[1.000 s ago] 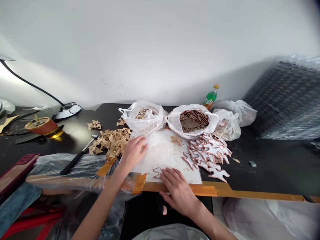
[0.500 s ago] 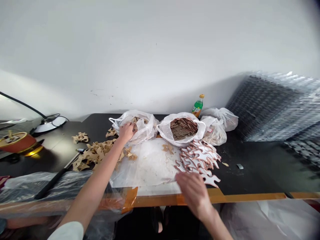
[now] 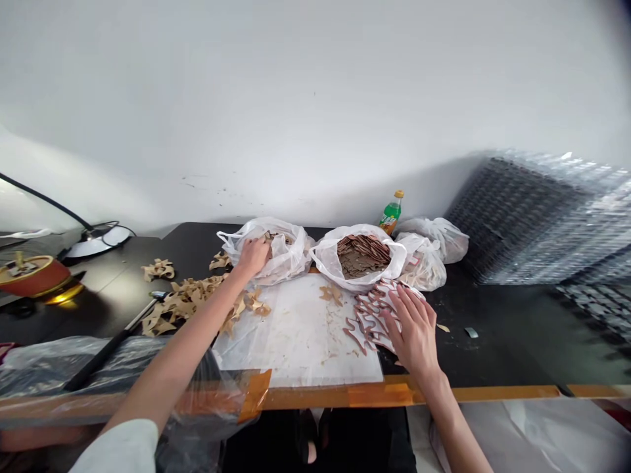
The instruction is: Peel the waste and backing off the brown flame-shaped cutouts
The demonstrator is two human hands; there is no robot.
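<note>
My left hand (image 3: 255, 255) reaches into the mouth of the left white plastic bag (image 3: 290, 268), which holds tan cut pieces. Its fingertips are hidden among the bag's contents, so any hold is unclear. My right hand (image 3: 414, 327) lies palm down with fingers stretched over a pile of white wavy cut pieces with brownish edges (image 3: 367, 322). A second open plastic bag (image 3: 326, 253), packed with brown cut pieces (image 3: 362, 255), stands between the hands at the back. A white sheet (image 3: 290, 341) covers the table in front, with one tan piece (image 3: 331, 293) on it.
Tan scraps (image 3: 190, 299) are heaped at left, near a black-handled tool (image 3: 106, 358). Further left are a lamp base (image 3: 101, 242) and a reddish-brown container (image 3: 37, 276). A green bottle (image 3: 391, 213), tied bags (image 3: 424, 263) and stacked dark trays (image 3: 532, 217) stand at right.
My right hand has moved from the table's front edge, up and right, onto the pile of white pieces. The near pieces are now partly covered or shifted. My left hand stays at the bag.
</note>
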